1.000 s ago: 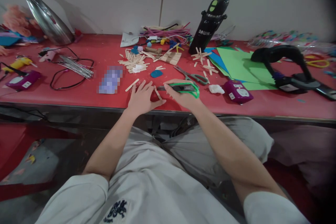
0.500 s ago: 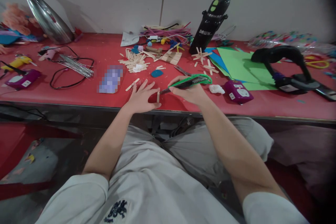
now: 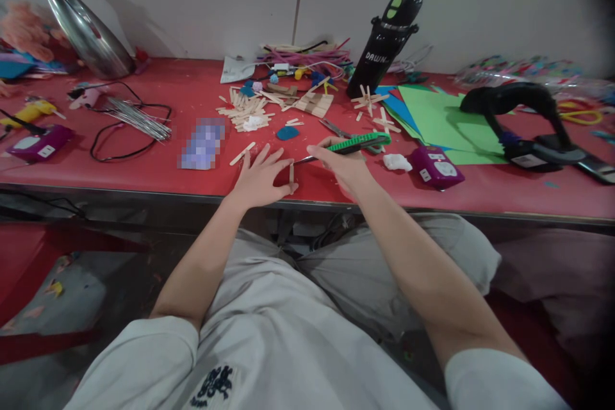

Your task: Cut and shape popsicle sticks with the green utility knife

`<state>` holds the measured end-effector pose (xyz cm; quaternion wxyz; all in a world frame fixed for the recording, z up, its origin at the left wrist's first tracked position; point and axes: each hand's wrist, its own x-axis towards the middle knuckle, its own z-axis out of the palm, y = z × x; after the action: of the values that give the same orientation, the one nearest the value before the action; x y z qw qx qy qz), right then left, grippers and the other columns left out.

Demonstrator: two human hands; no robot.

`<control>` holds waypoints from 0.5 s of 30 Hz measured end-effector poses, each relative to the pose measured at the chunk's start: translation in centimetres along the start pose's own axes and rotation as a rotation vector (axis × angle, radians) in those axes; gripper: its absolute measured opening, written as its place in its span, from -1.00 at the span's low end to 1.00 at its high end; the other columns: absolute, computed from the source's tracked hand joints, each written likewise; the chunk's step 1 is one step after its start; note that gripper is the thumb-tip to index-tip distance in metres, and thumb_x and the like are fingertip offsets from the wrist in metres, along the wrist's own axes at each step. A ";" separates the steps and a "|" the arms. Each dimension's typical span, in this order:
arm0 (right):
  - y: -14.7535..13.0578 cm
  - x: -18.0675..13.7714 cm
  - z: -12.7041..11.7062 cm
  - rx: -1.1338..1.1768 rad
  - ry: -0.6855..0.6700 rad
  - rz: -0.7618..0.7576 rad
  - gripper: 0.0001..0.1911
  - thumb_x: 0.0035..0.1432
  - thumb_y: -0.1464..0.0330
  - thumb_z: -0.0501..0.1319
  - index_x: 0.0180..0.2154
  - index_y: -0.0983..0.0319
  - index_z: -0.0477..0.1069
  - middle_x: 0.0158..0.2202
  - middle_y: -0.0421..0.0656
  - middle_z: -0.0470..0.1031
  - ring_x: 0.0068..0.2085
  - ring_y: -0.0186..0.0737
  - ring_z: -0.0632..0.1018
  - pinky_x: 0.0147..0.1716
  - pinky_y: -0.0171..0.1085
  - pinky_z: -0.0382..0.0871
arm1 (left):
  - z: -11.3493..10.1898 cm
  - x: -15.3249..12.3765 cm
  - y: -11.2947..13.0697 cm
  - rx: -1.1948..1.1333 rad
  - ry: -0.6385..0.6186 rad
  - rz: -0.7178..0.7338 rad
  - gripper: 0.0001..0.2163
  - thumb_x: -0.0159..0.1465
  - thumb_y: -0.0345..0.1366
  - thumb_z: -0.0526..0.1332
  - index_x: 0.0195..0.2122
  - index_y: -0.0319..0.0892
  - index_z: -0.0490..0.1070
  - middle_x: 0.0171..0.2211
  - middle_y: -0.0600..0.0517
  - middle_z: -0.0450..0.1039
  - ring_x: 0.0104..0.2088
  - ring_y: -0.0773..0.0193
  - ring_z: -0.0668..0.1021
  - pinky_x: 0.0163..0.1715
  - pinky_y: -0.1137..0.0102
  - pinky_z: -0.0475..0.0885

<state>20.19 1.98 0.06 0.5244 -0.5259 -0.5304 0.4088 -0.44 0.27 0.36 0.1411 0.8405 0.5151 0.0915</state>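
Observation:
A short wooden craft stick (image 3: 291,174) is held near the table's front edge between the thumb and index finger of my left hand (image 3: 262,177); its other fingers are spread on the red surface. My right hand (image 3: 343,163) grips a green and black utility knife (image 3: 360,143). The knife's blade points left and its tip meets the upper end of the stick, close to my left index finger. Another craft stick (image 3: 242,154) lies beside my left fingers. Beyond my hands are a blue piece (image 3: 287,133) and scissors (image 3: 335,129), partly hidden.
A pile of craft sticks (image 3: 243,109) lies behind my hands. To the right are a white lump (image 3: 397,163), a purple box (image 3: 436,168), green paper sheets (image 3: 446,122) and a black headset-like strap (image 3: 523,122). A black bottle (image 3: 382,45) and a metal jug (image 3: 84,25) stand at the back.
My right hand has tilted the knife, so its handle sits slightly higher and further right and the blade lies at a different angle. My left hand keeps its hold on the stick.

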 end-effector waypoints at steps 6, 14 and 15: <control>0.9 0.5 0.5 0.079 -0.014 0.077 -0.76 -0.17 0.22 0.38 -0.57 0.17 0.37 -0.64 -0.33 0.21 -0.57 -0.43 0.19 -0.58 -0.34 0.02 | 0.2 -0.1 0.2 0.046 0.024 0.006 -0.34 0.34 0.18 0.13 0.39 0.02 0.21 0.48 0.02 0.01 0.51 -0.03 -0.06 0.44 -0.16 -0.31; 1.1 0.5 0.4 0.080 -0.017 0.091 -0.71 -0.11 0.14 0.39 -0.57 0.18 0.42 -0.59 -0.27 0.38 -0.56 -0.40 0.35 -0.58 -0.35 0.16 | 0.4 -0.3 0.2 0.064 0.048 0.021 -0.35 0.34 0.20 0.10 0.37 0.01 0.24 0.48 0.00 0.03 0.50 -0.07 -0.04 0.43 -0.20 -0.27; 1.1 0.5 0.4 0.072 -0.013 0.089 -0.68 -0.10 0.11 0.40 -0.57 0.18 0.42 -0.59 -0.26 0.39 -0.56 -0.39 0.35 -0.58 -0.34 0.17 | 0.5 -0.3 0.1 0.058 0.058 0.026 -0.35 0.34 0.20 0.10 0.37 0.01 0.25 0.47 0.00 0.04 0.50 -0.08 -0.03 0.43 -0.20 -0.27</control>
<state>20.04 2.65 -1.03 0.5208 -0.5273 -0.4947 0.4538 -0.29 -0.09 -0.09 0.1003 0.8478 0.5105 0.1025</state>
